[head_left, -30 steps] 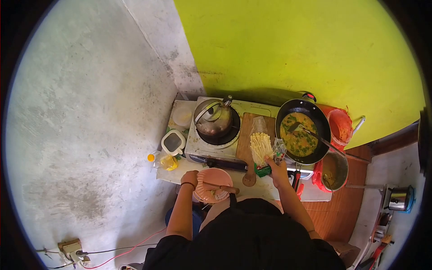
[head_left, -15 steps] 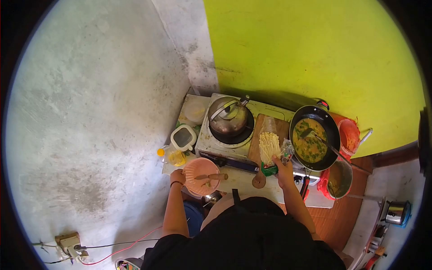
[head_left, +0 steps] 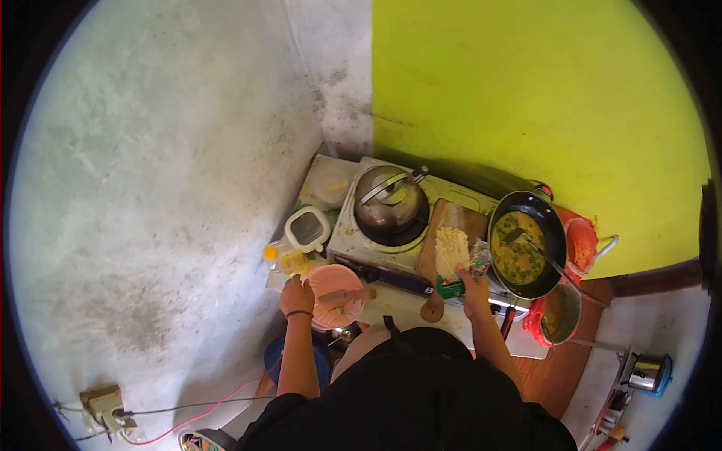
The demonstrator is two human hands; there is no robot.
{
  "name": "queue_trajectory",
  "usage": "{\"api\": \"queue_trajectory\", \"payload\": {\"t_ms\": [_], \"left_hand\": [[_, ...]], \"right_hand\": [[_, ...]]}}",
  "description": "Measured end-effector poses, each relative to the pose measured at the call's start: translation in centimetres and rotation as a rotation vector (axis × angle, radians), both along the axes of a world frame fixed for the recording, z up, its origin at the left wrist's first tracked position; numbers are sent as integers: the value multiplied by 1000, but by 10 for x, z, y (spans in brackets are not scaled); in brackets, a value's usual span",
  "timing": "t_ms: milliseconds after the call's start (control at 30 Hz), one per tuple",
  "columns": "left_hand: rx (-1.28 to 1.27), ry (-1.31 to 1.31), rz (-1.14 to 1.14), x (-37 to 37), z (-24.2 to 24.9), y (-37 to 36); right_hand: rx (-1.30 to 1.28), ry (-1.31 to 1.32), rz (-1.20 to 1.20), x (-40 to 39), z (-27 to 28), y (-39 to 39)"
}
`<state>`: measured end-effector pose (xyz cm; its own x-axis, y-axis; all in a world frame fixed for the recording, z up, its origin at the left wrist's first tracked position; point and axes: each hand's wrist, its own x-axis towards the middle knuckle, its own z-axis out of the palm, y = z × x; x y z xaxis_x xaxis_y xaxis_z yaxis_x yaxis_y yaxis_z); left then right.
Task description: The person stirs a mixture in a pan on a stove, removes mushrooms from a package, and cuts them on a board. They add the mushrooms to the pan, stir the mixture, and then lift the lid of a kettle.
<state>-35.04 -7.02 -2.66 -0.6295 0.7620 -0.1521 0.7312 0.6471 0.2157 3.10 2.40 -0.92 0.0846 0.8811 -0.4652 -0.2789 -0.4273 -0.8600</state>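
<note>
My left hand (head_left: 298,298) is closed at the left rim of a pink ribbed plastic basket (head_left: 323,279); the fingertips are partly hard to make out. Inside the basket lies a knife (head_left: 342,298) with a wooden handle, blurred, along with a few small scraps. My right hand (head_left: 474,293) grips the lower end of a pack of enoki mushrooms (head_left: 452,252) in clear and green plastic. The pack is over a wooden cutting board (head_left: 426,263), whose round handle end (head_left: 432,309) points towards me.
A metal kettle (head_left: 387,199) stands on the white stove (head_left: 342,239). Right of the board is a black wok (head_left: 555,233) with yellowish food and a spatula. A pot (head_left: 564,312), a red container (head_left: 580,244), an oil bottle (head_left: 292,261) and a white-rimmed container (head_left: 307,229) stand around.
The view has shifted slightly. My left hand has moved up a little along the basket's left side, and the knife in it is now blurred. My right hand still holds the enoki pack.
</note>
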Motion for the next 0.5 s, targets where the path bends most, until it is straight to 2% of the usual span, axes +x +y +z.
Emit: {"api": "queue_trajectory", "payload": {"t_ms": [33, 133, 200, 267, 333, 433, 500], "left_hand": [[174, 14, -38, 9, 8, 4], [517, -434, -226, 50, 42, 30], [476, -792, -305, 84, 46, 50], [429, -1356, -284, 126, 27, 71], [11, -1679, -14, 162, 34, 93], [-17, -2030, -18, 195, 22, 109], [-1, -2027, -68, 200, 14, 116]], "right_hand": [[5, 11, 3, -1, -2, 0], [-10, 37, 10, -3, 4, 0], [-26, 86, -1, -7, 8, 0], [-60, 155, 6, -10, 6, 0], [-94, 227, 17, -12, 3, 1], [-57, 233, 106, -15, 3, -2], [-20, 24, 223, -15, 13, -4]]}}
